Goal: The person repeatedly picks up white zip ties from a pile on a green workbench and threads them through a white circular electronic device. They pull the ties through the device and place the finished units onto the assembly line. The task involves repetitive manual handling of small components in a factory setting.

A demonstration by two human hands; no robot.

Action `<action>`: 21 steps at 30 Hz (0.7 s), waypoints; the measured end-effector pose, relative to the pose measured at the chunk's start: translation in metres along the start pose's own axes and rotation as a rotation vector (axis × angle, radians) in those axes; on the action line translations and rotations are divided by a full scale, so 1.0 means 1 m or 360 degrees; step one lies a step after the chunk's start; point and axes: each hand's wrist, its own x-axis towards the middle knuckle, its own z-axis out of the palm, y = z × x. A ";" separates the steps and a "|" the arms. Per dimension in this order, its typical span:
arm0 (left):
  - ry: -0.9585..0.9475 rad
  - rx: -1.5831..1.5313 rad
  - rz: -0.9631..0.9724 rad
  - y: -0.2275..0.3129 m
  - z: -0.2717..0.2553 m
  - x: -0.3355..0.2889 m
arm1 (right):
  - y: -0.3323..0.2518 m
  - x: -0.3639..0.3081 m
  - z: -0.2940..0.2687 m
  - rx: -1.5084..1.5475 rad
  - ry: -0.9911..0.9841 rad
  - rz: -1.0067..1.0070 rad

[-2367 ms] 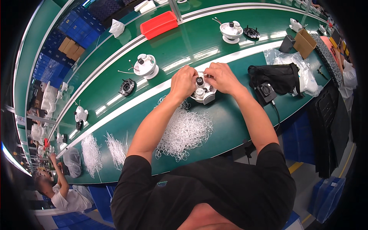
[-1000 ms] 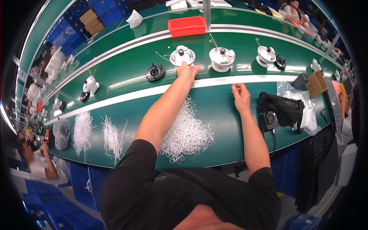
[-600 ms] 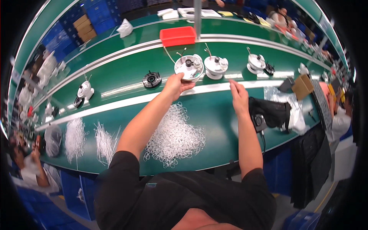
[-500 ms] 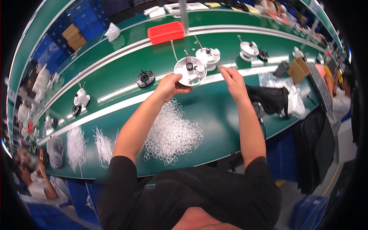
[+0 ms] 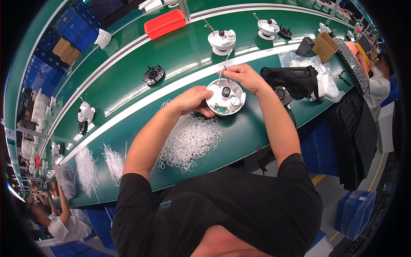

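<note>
A round white plastic housing [image 5: 236, 107], with a black knob-like part in its middle and a small green board inside, is tilted open side up above the near bench. My left hand [image 5: 193, 101] grips its left rim, thumb on top and fingers beneath. Thin wires [image 5: 225, 70] rise from the housing, and my right hand [image 5: 242, 76] pinches them between thumb and fingertips above its far edge. Just below my left hand spreads a heap of looped white cable ties [image 5: 192, 143]. Beyond, on the green conveyor, stands another white housing [image 5: 221, 41] on its base.
Bundles of straight white ties [image 5: 87, 171] lie at left. A black round part [image 5: 154, 75], a red tray [image 5: 165, 24] and further white units [image 5: 268, 29] sit on the conveyor. To the right are a black mesh bag [image 5: 291, 80], clear plastic and a cardboard box [image 5: 325, 46].
My left hand has drawn the housing nearer, off the conveyor edge and over the near bench. My right hand has moved in and closed on the wires. The view has shifted too.
</note>
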 end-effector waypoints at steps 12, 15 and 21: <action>0.0000 -0.0032 -0.0047 -0.006 0.003 0.014 | 0.004 0.003 -0.006 -0.0054 -0.0062 -0.0104; -0.0004 -0.0049 -0.0047 -0.007 0.001 0.015 | 0.011 0.000 -0.013 0.0071 -0.0179 -0.0110; -0.0048 -0.0074 -0.0045 -0.011 -0.005 0.018 | 0.011 -0.001 -0.015 0.0038 -0.0265 -0.0101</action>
